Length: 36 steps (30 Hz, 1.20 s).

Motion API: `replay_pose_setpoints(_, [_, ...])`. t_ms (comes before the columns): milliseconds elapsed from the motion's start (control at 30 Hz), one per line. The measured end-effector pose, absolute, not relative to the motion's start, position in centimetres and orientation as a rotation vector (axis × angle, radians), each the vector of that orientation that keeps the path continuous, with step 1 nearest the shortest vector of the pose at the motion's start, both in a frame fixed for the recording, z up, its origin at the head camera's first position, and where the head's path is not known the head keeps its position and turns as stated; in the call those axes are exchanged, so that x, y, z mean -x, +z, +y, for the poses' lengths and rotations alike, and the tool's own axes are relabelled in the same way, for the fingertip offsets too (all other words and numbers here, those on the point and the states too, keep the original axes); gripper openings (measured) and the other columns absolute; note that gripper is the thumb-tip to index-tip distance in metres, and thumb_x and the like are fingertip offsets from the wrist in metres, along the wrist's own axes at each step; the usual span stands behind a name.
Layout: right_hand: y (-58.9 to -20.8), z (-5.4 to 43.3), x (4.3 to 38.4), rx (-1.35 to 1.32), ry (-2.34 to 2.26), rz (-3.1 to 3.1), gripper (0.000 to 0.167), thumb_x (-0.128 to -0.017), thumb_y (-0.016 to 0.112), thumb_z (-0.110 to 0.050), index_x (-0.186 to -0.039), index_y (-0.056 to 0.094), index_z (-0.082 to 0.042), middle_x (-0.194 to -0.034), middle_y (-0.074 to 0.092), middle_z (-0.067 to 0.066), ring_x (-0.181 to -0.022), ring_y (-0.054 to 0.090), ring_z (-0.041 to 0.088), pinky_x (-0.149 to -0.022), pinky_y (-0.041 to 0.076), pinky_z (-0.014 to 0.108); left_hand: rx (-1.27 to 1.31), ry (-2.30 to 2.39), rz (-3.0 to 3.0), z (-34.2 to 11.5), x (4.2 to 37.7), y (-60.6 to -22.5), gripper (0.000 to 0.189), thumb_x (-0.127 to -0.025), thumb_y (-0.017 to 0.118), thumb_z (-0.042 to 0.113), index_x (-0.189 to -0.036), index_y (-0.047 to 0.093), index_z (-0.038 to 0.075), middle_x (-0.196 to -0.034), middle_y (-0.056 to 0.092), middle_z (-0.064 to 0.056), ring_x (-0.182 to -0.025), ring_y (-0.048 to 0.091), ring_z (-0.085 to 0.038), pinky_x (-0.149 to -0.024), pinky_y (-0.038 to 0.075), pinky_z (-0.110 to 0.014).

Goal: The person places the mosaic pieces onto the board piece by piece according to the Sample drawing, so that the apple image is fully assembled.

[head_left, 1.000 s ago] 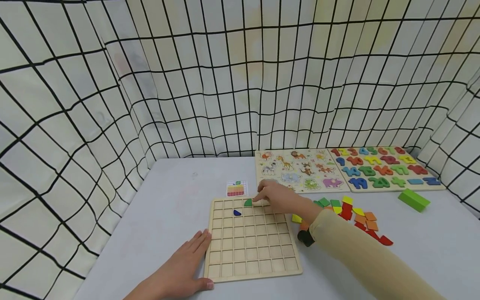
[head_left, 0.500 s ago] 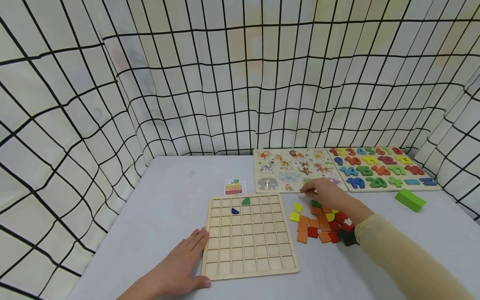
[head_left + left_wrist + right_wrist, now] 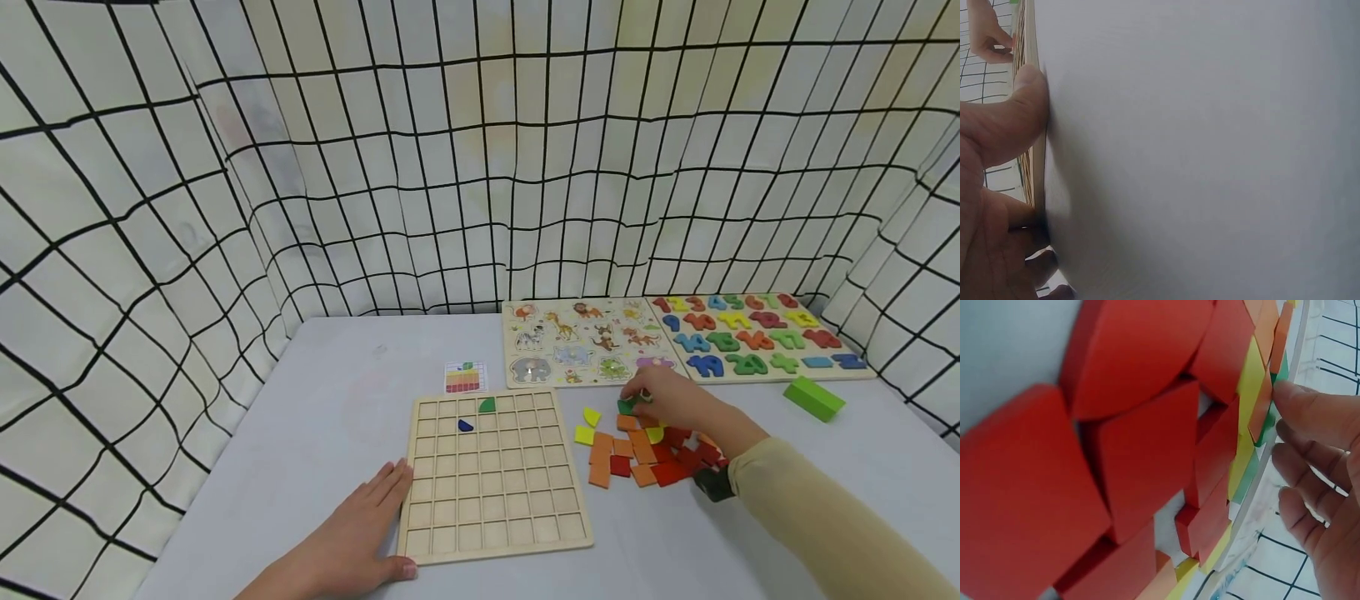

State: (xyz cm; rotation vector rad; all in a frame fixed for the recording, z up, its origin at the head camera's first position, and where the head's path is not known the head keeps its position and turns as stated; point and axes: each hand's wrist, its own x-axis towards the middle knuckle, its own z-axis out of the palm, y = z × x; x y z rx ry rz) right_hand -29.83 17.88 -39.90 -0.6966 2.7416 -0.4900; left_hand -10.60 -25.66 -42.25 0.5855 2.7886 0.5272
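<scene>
My left hand (image 3: 347,527) lies flat on the table in the head view, fingers straight along the left edge of the wooden grid board (image 3: 495,500) and thumb at its near corner. A green quarter-round tile (image 3: 487,405) and a dark blue tile (image 3: 466,426) sit on the board's upper part. My right hand (image 3: 671,398) is over the far side of the tile pile, fingers curved down to a green tile (image 3: 626,407). In the right wrist view, the thumb (image 3: 1310,409) and fingertips are right at green tiles (image 3: 1265,430); I cannot tell whether they pinch one.
Red (image 3: 670,473), orange (image 3: 600,472) and yellow tiles (image 3: 584,435) lie right of the board. A pattern card (image 3: 465,377) lies behind it. Farther back are an animal puzzle (image 3: 551,350) and a number puzzle (image 3: 723,321), with a green block (image 3: 813,399) at right. Black netting surrounds the table.
My right hand has left the green quarter-round tile on the board, moved right to the pile, and come down at the green tiles there. The left hand stays at the board's edge.
</scene>
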Motion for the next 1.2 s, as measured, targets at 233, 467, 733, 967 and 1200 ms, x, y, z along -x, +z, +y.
replay_pose_setpoints(233, [-40.3,18.4,30.4,0.683,-0.472,2.738,0.022,-0.091,0.075,-0.007,-0.113,0.076,-0.003,-0.104,0.074,0.007,-0.088,0.063,0.016,-0.085,0.061,0.037,-0.556,0.535,2.771,-25.7,10.7,-42.3,0.111,-0.082,0.078,0.054,-0.157,0.026,-0.01,-0.167,0.025,-0.026,-0.155,0.02,-0.046,-0.117,0.027,-0.069])
replay_pose_setpoints(467, [-40.1,18.4,30.2,0.645,-0.514,2.738,0.012,-0.092,0.073,-0.005,-0.105,0.075,-0.006,-0.099,0.071,0.005,-0.088,0.06,0.018,-0.085,0.06,0.037,-0.561,0.533,2.766,-25.8,10.6,-42.2,0.11,-0.083,0.076,0.056,-0.157,0.026,-0.009,-0.167,0.024,-0.026,-0.155,0.02,-0.047,-0.117,0.027,-0.069])
replay_pose_setpoints(733, [-39.8,19.2,29.8,0.647,-0.534,2.722,0.023,-0.093,0.069,0.002,-0.114,0.074,-0.005,-0.108,0.071,0.008,-0.097,0.062,0.022,-0.092,0.059,0.044,-0.557,0.535,2.757,-25.7,10.6,-42.1,0.11,-0.084,0.076,0.055,-0.158,0.024,-0.009,-0.167,0.023,-0.025,-0.156,0.019,-0.046,-0.118,0.026,-0.069])
replay_pose_setpoints(967, [-39.9,19.4,29.7,0.592,-0.531,2.742,0.029,-0.092,0.071,0.001,-0.121,0.07,-0.002,-0.112,0.071,0.011,-0.1,0.063,0.024,-0.094,0.059,0.047,-0.559,0.53,2.78,-25.7,10.5,-42.0,0.11,-0.084,0.077,0.054,-0.157,0.026,-0.009,-0.167,0.024,-0.026,-0.156,0.02,-0.046,-0.118,0.027,-0.069])
replay_pose_setpoints(1200, [-40.0,19.2,29.7,0.519,-0.538,2.777,0.03,-0.089,0.075,0.0,-0.119,0.07,0.0,-0.108,0.069,0.013,-0.095,0.064,0.025,-0.089,0.06,0.044,-0.562,0.545,2.771,-25.7,10.4,-42.0,0.109,-0.083,0.077,0.054,-0.157,0.027,-0.01,-0.167,0.024,-0.026,-0.155,0.02,-0.047,-0.118,0.027,-0.069])
